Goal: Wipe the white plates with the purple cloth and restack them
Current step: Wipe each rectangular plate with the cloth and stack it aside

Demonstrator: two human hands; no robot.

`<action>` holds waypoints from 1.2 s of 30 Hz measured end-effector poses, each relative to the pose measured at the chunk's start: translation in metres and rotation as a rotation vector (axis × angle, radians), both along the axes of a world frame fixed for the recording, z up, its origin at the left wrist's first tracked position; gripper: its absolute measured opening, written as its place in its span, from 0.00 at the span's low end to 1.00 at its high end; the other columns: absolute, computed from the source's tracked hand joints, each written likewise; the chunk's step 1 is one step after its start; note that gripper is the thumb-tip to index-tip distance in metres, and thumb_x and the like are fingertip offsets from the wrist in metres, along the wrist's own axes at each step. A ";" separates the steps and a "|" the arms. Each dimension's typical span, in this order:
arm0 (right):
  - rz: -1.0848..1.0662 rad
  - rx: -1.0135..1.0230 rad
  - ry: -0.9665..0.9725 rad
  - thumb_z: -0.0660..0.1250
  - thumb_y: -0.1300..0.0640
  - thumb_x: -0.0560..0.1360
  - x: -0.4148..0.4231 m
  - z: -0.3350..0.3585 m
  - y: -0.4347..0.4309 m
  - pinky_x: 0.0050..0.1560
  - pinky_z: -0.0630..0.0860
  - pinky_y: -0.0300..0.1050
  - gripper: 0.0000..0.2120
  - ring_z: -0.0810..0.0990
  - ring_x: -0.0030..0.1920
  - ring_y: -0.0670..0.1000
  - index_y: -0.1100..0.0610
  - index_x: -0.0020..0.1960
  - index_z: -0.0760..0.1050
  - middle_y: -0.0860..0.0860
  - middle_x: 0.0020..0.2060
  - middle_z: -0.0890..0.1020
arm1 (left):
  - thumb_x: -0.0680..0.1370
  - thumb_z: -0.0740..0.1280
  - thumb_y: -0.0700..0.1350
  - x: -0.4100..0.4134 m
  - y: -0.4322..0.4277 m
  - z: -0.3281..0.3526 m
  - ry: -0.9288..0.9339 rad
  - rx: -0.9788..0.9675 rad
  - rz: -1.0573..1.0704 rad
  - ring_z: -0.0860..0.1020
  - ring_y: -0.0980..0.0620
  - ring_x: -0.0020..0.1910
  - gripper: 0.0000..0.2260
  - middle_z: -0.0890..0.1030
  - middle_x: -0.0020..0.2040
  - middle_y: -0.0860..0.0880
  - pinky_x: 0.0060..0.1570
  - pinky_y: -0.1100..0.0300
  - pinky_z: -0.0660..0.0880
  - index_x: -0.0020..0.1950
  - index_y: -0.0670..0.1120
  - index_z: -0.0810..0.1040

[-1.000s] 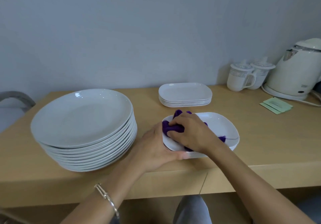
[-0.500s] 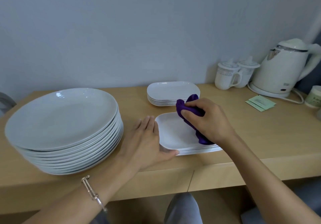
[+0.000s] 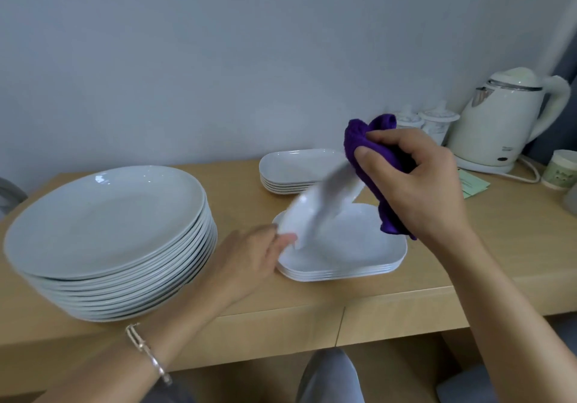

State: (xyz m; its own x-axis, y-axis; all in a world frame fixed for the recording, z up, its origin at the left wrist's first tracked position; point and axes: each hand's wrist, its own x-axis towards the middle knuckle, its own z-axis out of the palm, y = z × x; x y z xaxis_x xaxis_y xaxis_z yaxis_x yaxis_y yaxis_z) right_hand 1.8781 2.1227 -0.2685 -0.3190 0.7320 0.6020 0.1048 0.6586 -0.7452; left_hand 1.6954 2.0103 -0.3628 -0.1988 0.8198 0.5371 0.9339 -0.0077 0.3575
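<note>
While the right hand [image 3: 431, 184] clenches the purple cloth [image 3: 374, 149] in curled fingers and thumb, a white rectangular plate [image 3: 324, 202] stands tilted above the near stack of rectangular plates [image 3: 359, 246]. Its high end meets the cloth at the thumb and its low end reaches the left hand [image 3: 249, 259]. That plate is smeared by motion blur, so I cannot tell whether the left fingers pinch its low edge or merely touch it; they look fairly straight. The near stack sits by the front edge of the wooden table [image 3: 468, 262]. Taking that stack as the dial's centre, a tall stack of round plates [image 3: 103, 215] stands at 9 o'clock, just beside the left hand. A second stack of rectangular plates [image 3: 296, 165] lies at 12 o'clock (partly hidden behind the tilted plate). A cream electric kettle [image 3: 502, 121] stands at 2 o'clock, with two lidded cups [image 3: 437, 121] at its left. A metal bracelet [image 3: 146, 352] circles the left wrist.
</note>
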 end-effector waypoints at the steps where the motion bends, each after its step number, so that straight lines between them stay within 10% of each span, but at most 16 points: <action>1: 0.001 0.002 0.004 0.71 0.51 0.73 0.001 0.001 -0.002 0.46 0.75 0.37 0.10 0.79 0.45 0.40 0.35 0.43 0.75 0.36 0.45 0.79 | 0.83 0.59 0.54 0.001 0.002 0.004 -0.234 -0.025 0.014 0.68 0.49 0.31 0.20 0.73 0.30 0.50 0.33 0.57 0.62 0.35 0.44 0.70; 9: 0.017 -0.027 -0.122 0.70 0.51 0.72 -0.003 -0.009 0.001 0.40 0.70 0.26 0.11 0.77 0.43 0.35 0.34 0.41 0.74 0.38 0.45 0.78 | 0.85 0.56 0.47 -0.006 0.025 0.008 -1.296 -0.137 0.046 0.79 0.48 0.36 0.14 0.81 0.41 0.42 0.30 0.60 0.77 0.48 0.42 0.77; 16: 0.049 -0.075 -0.365 0.69 0.53 0.74 -0.016 -0.032 0.012 0.40 0.70 0.34 0.04 0.75 0.41 0.42 0.49 0.42 0.81 0.46 0.38 0.80 | 0.85 0.52 0.51 -0.013 0.029 0.007 -0.564 -0.363 0.226 0.75 0.51 0.26 0.17 0.77 0.31 0.48 0.33 0.59 0.71 0.51 0.43 0.76; 20: 0.021 -0.055 -0.587 0.67 0.52 0.74 -0.029 -0.053 0.017 0.47 0.73 0.44 0.07 0.77 0.44 0.47 0.50 0.49 0.83 0.48 0.40 0.80 | 0.82 0.49 0.62 -0.012 0.024 0.008 -0.275 -0.482 0.231 0.78 0.45 0.54 0.23 0.81 0.54 0.46 0.54 0.52 0.73 0.58 0.47 0.74; 28: -0.036 -0.028 -0.674 0.66 0.48 0.74 -0.035 -0.069 0.021 0.58 0.68 0.46 0.14 0.72 0.58 0.52 0.44 0.59 0.78 0.46 0.53 0.76 | 0.63 0.76 0.67 -0.019 0.011 -0.002 -0.400 -0.502 -0.127 0.67 0.62 0.66 0.44 0.65 0.67 0.66 0.63 0.57 0.70 0.71 0.61 0.57; 36: 0.028 0.159 -0.705 0.57 0.43 0.71 -0.069 -0.081 -0.017 0.61 0.69 0.56 0.24 0.71 0.59 0.58 0.47 0.64 0.75 0.50 0.59 0.77 | 0.63 0.82 0.48 -0.001 0.017 -0.007 -0.510 -0.170 -0.247 0.77 0.65 0.59 0.34 0.79 0.58 0.62 0.57 0.61 0.76 0.65 0.60 0.71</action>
State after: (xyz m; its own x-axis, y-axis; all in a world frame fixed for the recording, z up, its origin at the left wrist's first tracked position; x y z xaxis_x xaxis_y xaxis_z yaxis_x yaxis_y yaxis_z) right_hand 1.8093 2.1060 -0.3500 -0.6878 0.6389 0.3446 0.5070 0.7625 -0.4019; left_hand 1.6940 2.0277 -0.3699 -0.1897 0.9409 0.2804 0.6215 -0.1060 0.7762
